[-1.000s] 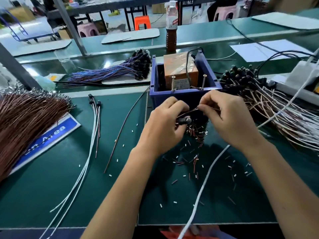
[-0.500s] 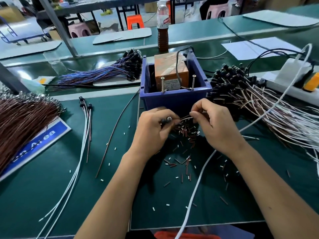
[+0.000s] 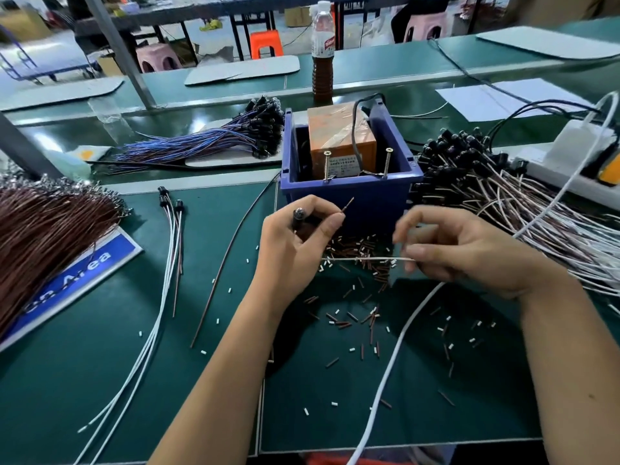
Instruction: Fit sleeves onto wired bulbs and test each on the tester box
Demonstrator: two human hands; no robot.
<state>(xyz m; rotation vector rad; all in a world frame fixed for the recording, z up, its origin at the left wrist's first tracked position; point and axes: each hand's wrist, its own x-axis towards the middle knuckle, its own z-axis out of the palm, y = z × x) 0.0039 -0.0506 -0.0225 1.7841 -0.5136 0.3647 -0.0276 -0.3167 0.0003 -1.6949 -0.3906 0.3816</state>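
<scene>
The tester box (image 3: pixel 349 182) stands just beyond both hands. Left hand (image 3: pixel 295 243) pinches the bulb (image 3: pixel 298 216), brown lead poking up; right hand (image 3: pixel 459 250) pinches its white wire (image 3: pixel 362 259). Light, floppy, probably fragile: best held near the bulb base.

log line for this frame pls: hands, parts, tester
left hand: grips bulb, pinches brown lead | right hand: pinches white lead | tester box: in blue bin, untouched

An electronics assembly workshop: long green-matted benches (image 3: pixel 100 347), heaped wire bundles (image 3: pixel 40 236), a power strip (image 3: pixel 550 169), and plastic stools (image 3: pixel 265 43) on a factory floor beyond.
</scene>
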